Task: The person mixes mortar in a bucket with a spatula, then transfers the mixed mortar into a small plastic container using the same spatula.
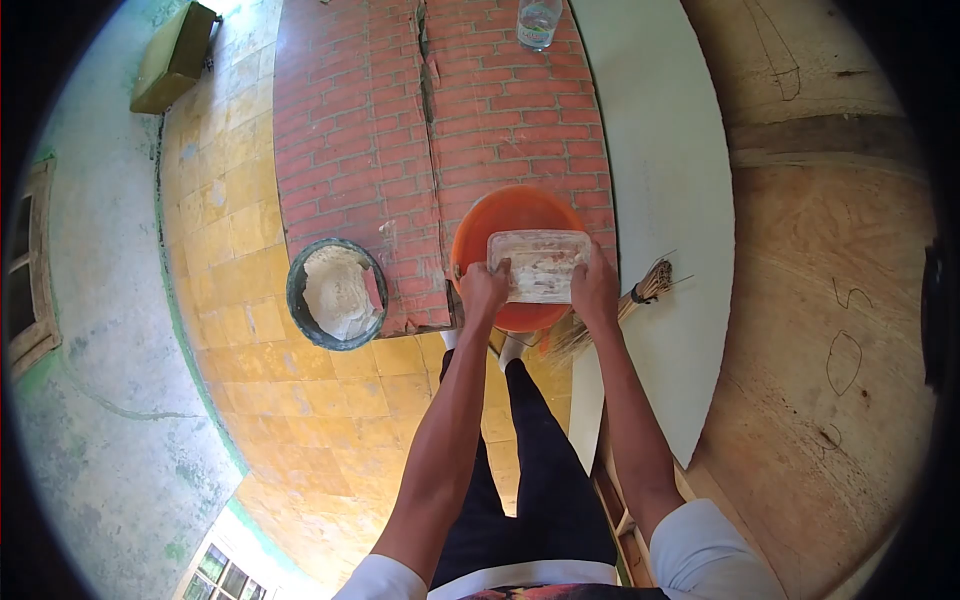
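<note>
White sleeves (705, 548) flank your dark trousers (545, 460). Your left hand (485, 287) and right hand (595, 288) pinch opposite ends of a smeared plastic container (541, 266) — held over the orange basin (515, 207). To its left sits a dark bowl (296, 302) of white powder (336, 290); farther off — a bottle (538, 28) on the brick-patterned table (345, 130).

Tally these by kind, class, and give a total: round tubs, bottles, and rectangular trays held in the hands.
Round tubs: 2 (orange round tub; dark round tub holding white powder)
Bottles: 1 (clear plastic bottle)
Rectangular trays: 1 (translucent, white-smeared tray, in left hand and right hand)
Total: 4
</note>
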Motion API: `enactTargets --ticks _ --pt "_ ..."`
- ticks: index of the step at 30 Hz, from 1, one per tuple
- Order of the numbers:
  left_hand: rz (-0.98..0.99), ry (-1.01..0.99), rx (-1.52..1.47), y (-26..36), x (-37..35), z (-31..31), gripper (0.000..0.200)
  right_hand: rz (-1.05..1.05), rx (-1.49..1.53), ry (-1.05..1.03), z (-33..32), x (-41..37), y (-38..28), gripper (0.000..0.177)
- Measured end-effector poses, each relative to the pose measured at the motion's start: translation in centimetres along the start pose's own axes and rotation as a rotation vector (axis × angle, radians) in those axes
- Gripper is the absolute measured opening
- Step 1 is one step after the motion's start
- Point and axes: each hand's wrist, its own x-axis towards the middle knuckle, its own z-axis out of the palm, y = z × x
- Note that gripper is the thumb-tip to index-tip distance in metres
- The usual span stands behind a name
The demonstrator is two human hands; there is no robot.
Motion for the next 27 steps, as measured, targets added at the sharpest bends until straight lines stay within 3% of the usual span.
enactTargets --ticks 3,5,6,9,11,14,18,20,24,27 --pt "-0.085 0.049 0.138 -0.1 0.4 1.0 0.038 -0.104 0.033 0.097 -0.4 -0.5 0.3 0.045" --pt "-0.072 -0.128 -0.187 -0.5 0.1 1.0 0.045 -0.083 0.010 0.098 -0.3 -0.8 0.6 0.045" --pt "-0.071 -0.129 -0.188 -0.9 0.2 1.5 0.045 -0.083 0.009 0.100 -0.4 -0.8 0.8 0.045" --pt "-0.014 -0.133 -0.052 -1.3 0.0 2.0 0.049 -0.035 0.005 -0.054 -0.4 -1.0 0.7 0.048" --pt "-0.026 -0.009 0.005 0.7 -1.2 1.1 0.052 0.047 -0.055 -0.077 -0.8 -1.5 -0.4 0.051" --pt "-0.145 0.094 0.060 1.4 -0.7 2.0 0.054 -0.018 -0.007 -0.105 -0.8 -1.1 0.4 0.057" --pt "-0.202 0.094 0.001 -0.1 0.4 3.2 0.048 -0.007 -0.094 -0.144 -1.2 -0.9 -0.9 0.061" --pt "-0.106 0.157 0.083 0.0 -0.1 3.5 0.035 -0.042 -0.150 -0.060 -1.1 -1.2 -1.9 0.061" --pt "0.046 0.152 0.010 -0.9 0.5 4.4 0.032 -0.011 -0.223 -0.020 -1.1 0.1 -3.2 0.061" --pt "0.085 0.106 0.020 -0.9 0.1 4.4 0.029 -0.171 -0.247 0.123 -0.8 0.4 -3.1 0.065"
